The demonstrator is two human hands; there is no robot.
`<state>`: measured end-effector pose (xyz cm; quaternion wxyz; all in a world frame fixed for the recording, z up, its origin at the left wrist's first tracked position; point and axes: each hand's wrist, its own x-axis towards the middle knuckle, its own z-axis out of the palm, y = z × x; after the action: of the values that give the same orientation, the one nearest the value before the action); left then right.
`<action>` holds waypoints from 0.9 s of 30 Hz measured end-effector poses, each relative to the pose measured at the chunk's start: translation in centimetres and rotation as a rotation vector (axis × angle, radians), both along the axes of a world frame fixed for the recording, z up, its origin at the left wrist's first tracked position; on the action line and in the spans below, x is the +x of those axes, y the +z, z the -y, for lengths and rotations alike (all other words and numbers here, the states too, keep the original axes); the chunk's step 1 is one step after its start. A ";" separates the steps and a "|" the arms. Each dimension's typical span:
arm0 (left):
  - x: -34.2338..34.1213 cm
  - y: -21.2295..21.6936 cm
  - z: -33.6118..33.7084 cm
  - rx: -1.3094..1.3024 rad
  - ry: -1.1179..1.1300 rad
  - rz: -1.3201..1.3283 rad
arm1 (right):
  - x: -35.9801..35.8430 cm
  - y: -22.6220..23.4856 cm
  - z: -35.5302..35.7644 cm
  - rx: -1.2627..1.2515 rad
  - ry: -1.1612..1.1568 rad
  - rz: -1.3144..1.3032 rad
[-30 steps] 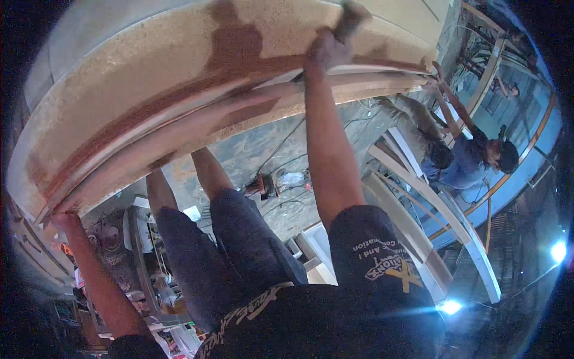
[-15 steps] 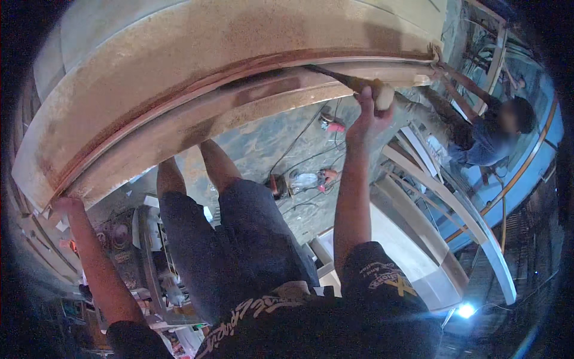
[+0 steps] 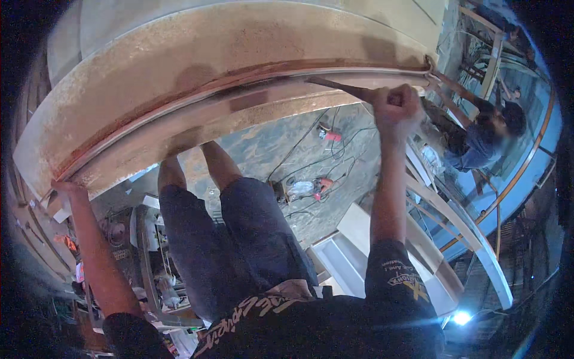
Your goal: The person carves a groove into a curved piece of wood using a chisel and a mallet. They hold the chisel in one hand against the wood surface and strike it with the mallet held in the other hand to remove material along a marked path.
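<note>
Tool [image 3: 345,88], just one, slim, extends from the right hand [image 3: 397,112], a fist around one end, over one curved panel [image 3: 239,51]. The left hand [image 3: 69,188] touches the panel's left end; its opening I cannot tell. Beyond, one co-worker [image 3: 480,142] has two hands [image 3: 430,64] at the right end.

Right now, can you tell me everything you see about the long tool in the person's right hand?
The tool looks long, thin and dark, narrow at its far end and wider near the right hand. That hand is closed in a fist around the other end, so most of the handle is hidden. The dark part might be metal, but I can't be sure. It points left and slightly up in the picture, over the big curved piece. I can't tell whether its tip touches that.
</note>
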<state>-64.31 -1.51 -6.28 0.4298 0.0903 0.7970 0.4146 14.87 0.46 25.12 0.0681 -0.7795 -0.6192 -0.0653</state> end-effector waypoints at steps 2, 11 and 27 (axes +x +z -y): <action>0.1 -0.5 0.8 0.033 -0.089 0.023 | 0.8 1.1 -0.6 0.057 -0.043 -0.016; 3.9 1.4 0.0 -0.027 0.104 0.001 | 0.9 1.8 -1.6 0.126 -0.225 0.069; 4.4 2.1 -0.9 0.000 0.169 0.054 | 3.1 -5.3 0.5 0.053 -0.124 0.211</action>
<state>-59.90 -0.66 -4.20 0.4144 0.0115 0.7899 0.4518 17.95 -0.08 19.84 0.0190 -0.8028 -0.5718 -0.1676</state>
